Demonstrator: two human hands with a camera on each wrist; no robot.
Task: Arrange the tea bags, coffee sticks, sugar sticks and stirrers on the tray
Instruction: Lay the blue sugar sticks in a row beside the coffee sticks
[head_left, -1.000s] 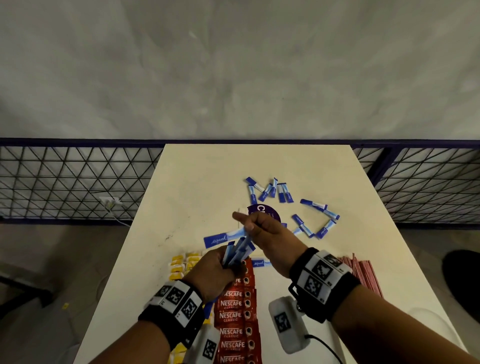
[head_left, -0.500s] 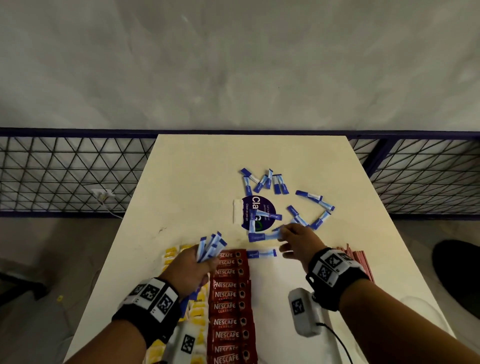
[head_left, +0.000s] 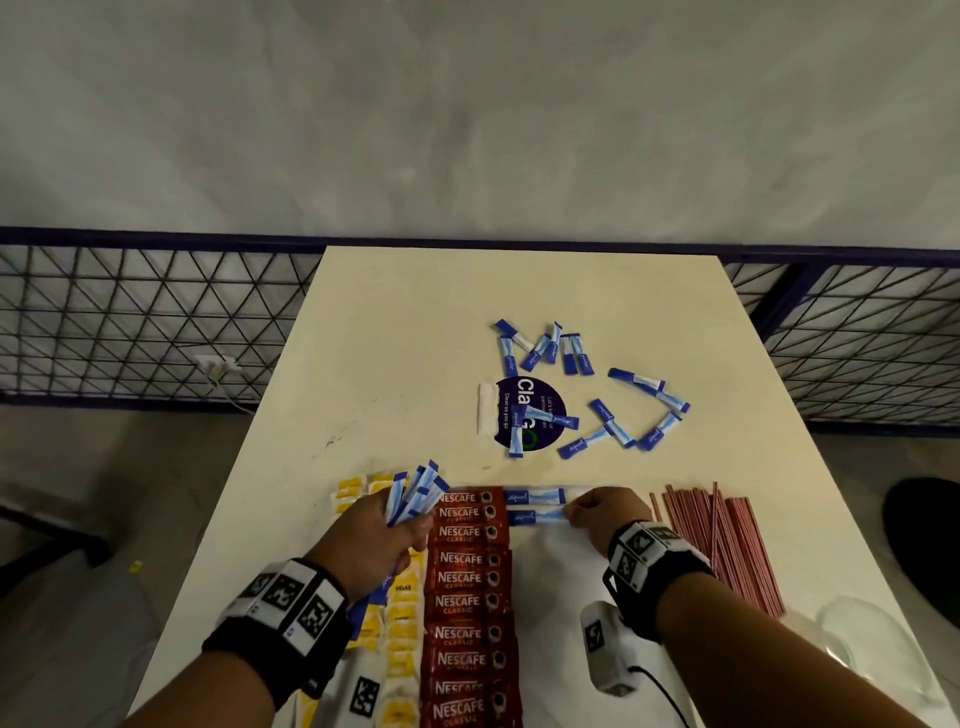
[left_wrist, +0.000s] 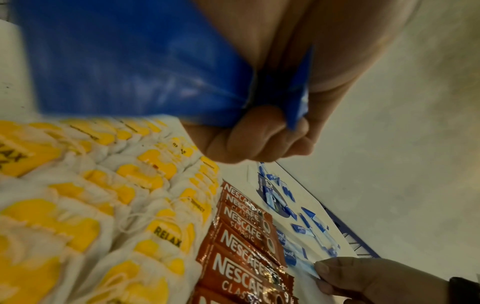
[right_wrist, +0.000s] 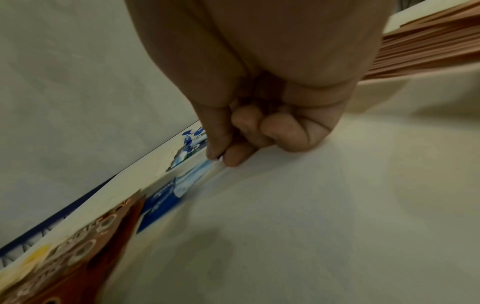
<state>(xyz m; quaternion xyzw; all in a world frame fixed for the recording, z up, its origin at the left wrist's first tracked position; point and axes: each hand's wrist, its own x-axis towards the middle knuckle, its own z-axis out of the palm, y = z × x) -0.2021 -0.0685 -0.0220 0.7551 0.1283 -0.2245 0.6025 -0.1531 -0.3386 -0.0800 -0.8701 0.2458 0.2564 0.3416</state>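
Note:
My left hand (head_left: 387, 525) grips a fanned bunch of blue sugar sticks (head_left: 415, 493) above the yellow tea bags (head_left: 400, 613); the left wrist view shows the bunch (left_wrist: 130, 61) in the curled fingers. My right hand (head_left: 569, 514) pinches the right end of one sugar stick (head_left: 532, 517) lying flat on the white tray (head_left: 550, 597), just below another laid stick (head_left: 535, 496). The pinch (right_wrist: 221, 159) shows in the right wrist view. Red Nescafe coffee sticks (head_left: 467, 582) form a column left of them. Red stirrers (head_left: 722, 540) lie to the right.
Loose sugar sticks (head_left: 540, 351) and more (head_left: 649, 410) are scattered farther back on the table, around a round purple sticker (head_left: 535, 415) and a white packet (head_left: 485, 410). A clear bowl (head_left: 872, 639) sits at the near right. A wire fence runs behind the table.
My right hand drew a sugar stick from beside the purple sticker back to the tray and set it under the first one. My left hand kept its bunch.

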